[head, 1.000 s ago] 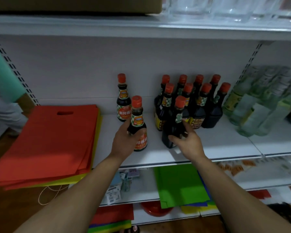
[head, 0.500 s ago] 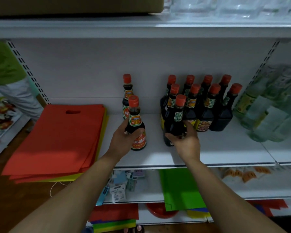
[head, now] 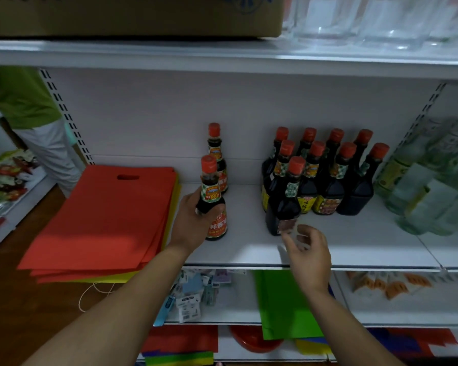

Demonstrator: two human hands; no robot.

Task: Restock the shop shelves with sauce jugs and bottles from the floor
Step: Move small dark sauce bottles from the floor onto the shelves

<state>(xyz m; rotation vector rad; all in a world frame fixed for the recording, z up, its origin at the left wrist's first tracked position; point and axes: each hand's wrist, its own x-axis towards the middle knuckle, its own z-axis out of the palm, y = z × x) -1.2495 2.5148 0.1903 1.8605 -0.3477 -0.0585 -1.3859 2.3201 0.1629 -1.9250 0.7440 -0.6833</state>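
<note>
The left hand (head: pixel 193 220) gripped an upright sauce bottle (head: pixel 212 199); the right hand (head: pixel 308 249), fingers (head: pixel 288 240) spread, hung just before the dark front bottle (head: pixel 286 199).

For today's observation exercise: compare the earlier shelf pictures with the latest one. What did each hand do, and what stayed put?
The right hand has let go of the front dark bottle and drawn back toward the shelf edge, fingers open. That bottle stands in front of the dark cluster. The left hand still grips the red-labelled sauce bottle, standing on the shelf. The bottle behind it and the orange bags are unmoved.
</note>
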